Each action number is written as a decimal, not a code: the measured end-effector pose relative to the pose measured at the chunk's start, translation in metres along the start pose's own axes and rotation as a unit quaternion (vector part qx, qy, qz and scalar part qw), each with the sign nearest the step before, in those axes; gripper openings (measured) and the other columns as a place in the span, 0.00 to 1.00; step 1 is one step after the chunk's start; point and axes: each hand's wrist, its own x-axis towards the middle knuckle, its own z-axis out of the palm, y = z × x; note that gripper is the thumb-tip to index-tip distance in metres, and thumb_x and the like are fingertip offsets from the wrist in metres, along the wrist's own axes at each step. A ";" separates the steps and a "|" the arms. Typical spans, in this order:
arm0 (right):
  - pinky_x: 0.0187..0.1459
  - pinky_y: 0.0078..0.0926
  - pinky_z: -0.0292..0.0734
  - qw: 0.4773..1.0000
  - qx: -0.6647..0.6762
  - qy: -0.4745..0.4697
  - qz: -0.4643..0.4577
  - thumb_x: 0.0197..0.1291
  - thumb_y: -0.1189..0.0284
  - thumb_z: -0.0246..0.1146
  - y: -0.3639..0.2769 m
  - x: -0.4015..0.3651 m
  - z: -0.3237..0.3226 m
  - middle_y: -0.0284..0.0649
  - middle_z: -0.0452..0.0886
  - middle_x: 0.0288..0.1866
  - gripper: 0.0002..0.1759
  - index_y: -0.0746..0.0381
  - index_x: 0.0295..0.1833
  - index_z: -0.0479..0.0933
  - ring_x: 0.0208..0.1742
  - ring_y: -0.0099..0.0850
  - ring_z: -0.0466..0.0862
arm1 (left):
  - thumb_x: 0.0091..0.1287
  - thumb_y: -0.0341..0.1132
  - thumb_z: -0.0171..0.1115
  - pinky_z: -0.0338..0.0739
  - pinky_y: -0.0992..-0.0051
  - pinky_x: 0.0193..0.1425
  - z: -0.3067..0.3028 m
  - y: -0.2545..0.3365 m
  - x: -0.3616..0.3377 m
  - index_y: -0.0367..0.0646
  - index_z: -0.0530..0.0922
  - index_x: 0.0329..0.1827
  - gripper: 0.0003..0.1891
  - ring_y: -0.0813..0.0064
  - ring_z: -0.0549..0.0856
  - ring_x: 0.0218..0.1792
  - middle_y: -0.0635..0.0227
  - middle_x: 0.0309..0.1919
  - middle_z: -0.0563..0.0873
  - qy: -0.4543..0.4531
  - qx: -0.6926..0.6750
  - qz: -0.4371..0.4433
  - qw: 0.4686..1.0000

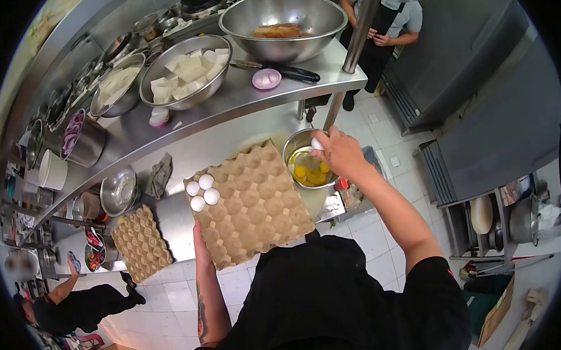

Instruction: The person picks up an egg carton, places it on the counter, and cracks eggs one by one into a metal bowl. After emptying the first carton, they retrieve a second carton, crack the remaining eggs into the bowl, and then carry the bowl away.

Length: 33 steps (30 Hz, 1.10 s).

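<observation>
My right hand [340, 153] grips a white egg [317, 144] at the rim of a small steel bowl [295, 144] that holds several raw yolks [310, 172]. My left hand [198, 236] is under a brown cardboard egg tray [257, 207] and holds it up, mostly hidden by it. Several white eggs [203, 192] sit at the tray's far left corner; the other cups are bare.
A second egg tray [141, 242] lies on the lower steel counter [176, 220] beside a steel bowl [118, 191] and a rag [159, 174]. The upper shelf [227, 102] carries a large bowl [283, 25], bowls of white cubes [188, 69], a knife [285, 71]. People stand at top right and lower left.
</observation>
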 end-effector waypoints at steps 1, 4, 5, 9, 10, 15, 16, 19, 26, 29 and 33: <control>0.43 0.46 0.80 1.000 -0.019 0.001 -0.017 0.71 0.55 0.63 0.001 0.000 0.003 0.49 0.79 0.47 0.20 0.54 0.61 0.73 0.43 0.52 0.85 | 0.80 0.59 0.46 0.74 0.62 0.72 -0.001 -0.001 0.001 0.39 0.66 0.78 0.36 0.60 0.80 0.68 0.58 0.72 0.77 -0.001 0.001 -0.001 1.000; 0.40 0.46 0.81 0.989 0.088 0.110 0.039 0.70 0.55 0.66 0.009 -0.013 -0.012 0.50 0.80 0.51 0.23 0.56 0.62 0.73 0.41 0.50 0.85 | 0.80 0.60 0.46 0.73 0.63 0.72 -0.001 0.000 0.002 0.39 0.66 0.79 0.36 0.60 0.79 0.68 0.58 0.72 0.77 -0.001 -0.014 -0.007 1.000; 0.40 0.46 0.81 0.972 0.156 0.146 0.097 0.70 0.57 0.66 0.019 -0.020 -0.013 0.51 0.81 0.51 0.23 0.57 0.62 0.73 0.41 0.50 0.86 | 0.79 0.60 0.47 0.73 0.63 0.72 -0.001 0.000 0.002 0.39 0.66 0.79 0.37 0.60 0.79 0.69 0.58 0.72 0.77 -0.002 -0.009 0.000 1.000; 0.43 0.43 0.82 0.907 0.300 0.181 0.233 0.71 0.64 0.66 0.074 -0.063 -0.006 0.52 0.85 0.50 0.21 0.60 0.65 0.73 0.42 0.46 0.87 | 0.79 0.61 0.49 0.72 0.63 0.73 -0.007 -0.007 0.006 0.40 0.66 0.79 0.37 0.61 0.78 0.69 0.59 0.72 0.76 0.013 0.003 0.028 1.000; 0.44 0.39 0.82 0.964 0.062 0.224 0.127 0.71 0.66 0.66 0.089 -0.072 0.005 0.51 0.86 0.49 0.21 0.61 0.64 0.75 0.43 0.43 0.88 | 0.79 0.61 0.49 0.72 0.63 0.73 -0.008 -0.007 0.004 0.40 0.66 0.79 0.37 0.61 0.78 0.69 0.59 0.72 0.76 0.023 0.001 0.030 0.999; 0.51 0.31 0.83 0.894 0.416 0.109 0.127 0.67 0.69 0.69 -0.051 -0.026 0.009 0.44 0.87 0.55 0.18 0.60 0.61 0.81 0.51 0.35 0.88 | 0.78 0.61 0.50 0.72 0.64 0.72 -0.010 -0.006 0.005 0.41 0.67 0.78 0.37 0.63 0.78 0.68 0.60 0.71 0.77 0.057 0.023 0.005 0.998; 0.53 0.33 0.82 0.901 0.430 0.065 0.004 0.68 0.67 0.68 -0.085 -0.016 0.024 0.45 0.87 0.55 0.18 0.59 0.61 0.81 0.54 0.38 0.88 | 0.78 0.61 0.51 0.73 0.65 0.72 -0.007 -0.003 0.004 0.41 0.68 0.77 0.36 0.64 0.79 0.68 0.61 0.70 0.78 0.028 -0.003 0.000 1.000; 0.53 0.42 0.82 0.928 0.322 0.057 -0.177 0.64 0.68 0.69 -0.191 0.012 0.035 0.43 0.83 0.56 0.20 0.59 0.60 0.80 0.54 0.46 0.85 | 0.78 0.61 0.51 0.74 0.66 0.71 0.000 0.003 -0.001 0.42 0.69 0.77 0.35 0.65 0.80 0.67 0.61 0.69 0.79 0.020 -0.018 -0.018 0.999; 0.50 0.39 0.83 0.936 0.283 -0.053 -0.200 0.58 0.74 0.71 -0.233 0.048 0.077 0.47 0.80 0.53 0.19 0.64 0.55 0.82 0.49 0.45 0.85 | 0.80 0.59 0.49 0.75 0.65 0.70 -0.010 -0.006 0.006 0.41 0.69 0.77 0.34 0.64 0.81 0.65 0.60 0.69 0.79 0.022 -0.010 -0.006 1.000; 0.48 0.31 0.84 0.836 0.522 -0.018 -0.169 0.56 0.73 0.74 -0.197 0.044 0.059 0.44 0.80 0.51 0.17 0.65 0.51 0.83 0.48 0.36 0.85 | 0.80 0.59 0.48 0.75 0.65 0.70 -0.011 -0.005 0.005 0.41 0.68 0.77 0.34 0.63 0.81 0.65 0.59 0.69 0.79 0.011 -0.020 -0.010 1.000; 0.45 0.28 0.85 0.691 0.718 -0.053 0.058 0.67 0.71 0.69 -0.081 0.004 0.045 0.39 0.81 0.50 0.24 0.61 0.66 0.73 0.46 0.28 0.86 | 0.80 0.60 0.47 0.75 0.64 0.71 0.000 -0.002 0.002 0.40 0.68 0.77 0.36 0.62 0.81 0.66 0.58 0.69 0.79 -0.001 -0.015 0.003 1.000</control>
